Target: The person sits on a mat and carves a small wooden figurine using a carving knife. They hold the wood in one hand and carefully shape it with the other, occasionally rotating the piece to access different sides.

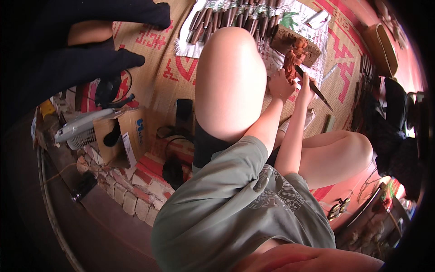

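A reddish-brown carved wooden figurine (295,53) leans against a brown wooden block (282,40). My left hand (281,86) is closed round the figurine's lower part. Right beside it, my right hand (307,87) grips a slim dark carving tool (321,96). One end of the tool comes close to the figurine, and the other points down to the right. I cannot tell whether the tool touches the wood. Beyond my raised knee, several dark-handled carving tools (230,17) lie in rows on a white cloth (185,43).
A red-patterned straw mat (181,77) covers the floor. To the left are a phone (184,109), a cardboard box (141,129), a grey-white fan (84,127) and bricks (129,201). Another person's dark-clothed limbs (90,54) reach in at upper left. A small block (329,123) lies right of my hands.
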### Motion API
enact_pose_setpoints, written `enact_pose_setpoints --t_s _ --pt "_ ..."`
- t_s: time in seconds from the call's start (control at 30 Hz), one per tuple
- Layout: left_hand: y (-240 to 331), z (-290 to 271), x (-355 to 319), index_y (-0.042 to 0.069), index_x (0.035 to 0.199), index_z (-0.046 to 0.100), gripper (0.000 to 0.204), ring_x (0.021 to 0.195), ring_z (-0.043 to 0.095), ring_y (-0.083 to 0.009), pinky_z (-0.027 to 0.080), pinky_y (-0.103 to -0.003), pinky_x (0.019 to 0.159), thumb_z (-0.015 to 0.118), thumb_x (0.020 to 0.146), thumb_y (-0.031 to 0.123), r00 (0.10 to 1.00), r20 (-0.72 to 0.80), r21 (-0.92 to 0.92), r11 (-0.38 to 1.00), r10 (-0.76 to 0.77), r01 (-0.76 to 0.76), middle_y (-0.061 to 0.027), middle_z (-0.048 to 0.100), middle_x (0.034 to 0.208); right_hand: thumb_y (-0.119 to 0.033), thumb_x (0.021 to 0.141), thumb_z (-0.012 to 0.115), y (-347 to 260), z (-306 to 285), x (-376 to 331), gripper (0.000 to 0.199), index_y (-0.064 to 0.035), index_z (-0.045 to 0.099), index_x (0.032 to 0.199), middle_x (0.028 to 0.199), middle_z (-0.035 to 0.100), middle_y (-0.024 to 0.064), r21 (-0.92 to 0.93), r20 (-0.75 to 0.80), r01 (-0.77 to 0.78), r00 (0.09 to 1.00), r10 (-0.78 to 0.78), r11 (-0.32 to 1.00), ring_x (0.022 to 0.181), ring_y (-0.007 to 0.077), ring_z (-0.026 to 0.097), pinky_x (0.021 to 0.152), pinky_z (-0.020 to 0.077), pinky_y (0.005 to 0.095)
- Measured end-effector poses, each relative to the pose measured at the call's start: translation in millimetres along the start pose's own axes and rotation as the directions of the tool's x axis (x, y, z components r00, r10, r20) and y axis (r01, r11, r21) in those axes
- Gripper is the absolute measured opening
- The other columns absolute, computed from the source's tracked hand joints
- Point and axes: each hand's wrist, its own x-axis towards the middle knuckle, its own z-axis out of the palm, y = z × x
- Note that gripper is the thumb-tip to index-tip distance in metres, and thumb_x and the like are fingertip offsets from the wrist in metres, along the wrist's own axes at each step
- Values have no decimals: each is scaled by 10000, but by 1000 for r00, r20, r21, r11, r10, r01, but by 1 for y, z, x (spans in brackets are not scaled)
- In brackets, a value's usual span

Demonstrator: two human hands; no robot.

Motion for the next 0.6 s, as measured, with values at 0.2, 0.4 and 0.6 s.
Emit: enact_pose_setpoints --t_s 0.2,0.4,0.6 --pt "8 -2 -1 41 1029 503 556 934 543 -341 464 -443 799 704 625 366 998 58 -95 995 14 -9 -172 548 984 -43 838 642 6 -2 16 154 -23 566 705 817 679 143 142 -21 43 999 -41 989 707 151 631 646 498 263" --pt "-5 -7 0 38 987 515 523 924 546 -323 433 -434 818 688 634 383 1000 7 -21 1000 -4 4 -156 566 963 -39 803 677 21 21 5 144 -31 596 684 717 649 43 83 74 -19 997 13 996 648 84 576 621 478 214" --pt "-9 -2 0 46 983 520 481 930 548 -314 435 -426 818 672 657 364 999 -29 -39 999 -18 17 -148 570 961 -63 753 738 44 14 12 145 -10 624 678 660 627 17 -210 233 165 966 -115 964 599 63 522 572 443 212"
